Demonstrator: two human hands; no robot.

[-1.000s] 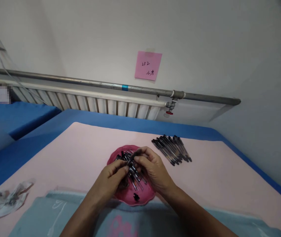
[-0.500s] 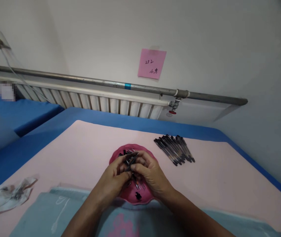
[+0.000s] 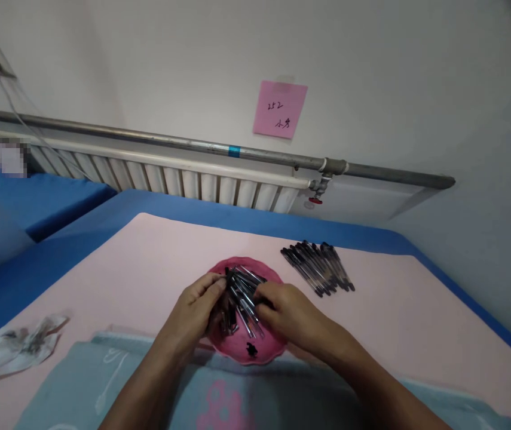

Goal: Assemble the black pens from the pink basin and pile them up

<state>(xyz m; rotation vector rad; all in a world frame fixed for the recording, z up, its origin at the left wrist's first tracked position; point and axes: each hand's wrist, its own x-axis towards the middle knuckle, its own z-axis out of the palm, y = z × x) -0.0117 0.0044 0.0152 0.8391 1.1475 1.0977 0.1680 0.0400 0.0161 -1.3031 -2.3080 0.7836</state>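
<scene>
A pink scalloped bowl holds several clear pen barrels and dark pen parts, with a small black clump near its front rim. At the bowl's left side my left hand is closed, thumb and forefinger pinching a slim black pen part whose full shape is hidden. My right hand reaches over the right rim with its fingers curled against the barrels; what they grip, if anything, is hidden. Behind and to the right, assembled black-capped pens lie in a row.
Pink sheeting covers the blue table. Crumpled, black-stained tissue lies at left, and a teal patterned cloth along the front. A radiator and pipe run behind, beneath a pink note.
My hands, together over the bowl before, have moved apart. The right one has gone right and down into the barrels; the left stays at the left side, pinching. The view has shifted slightly.
</scene>
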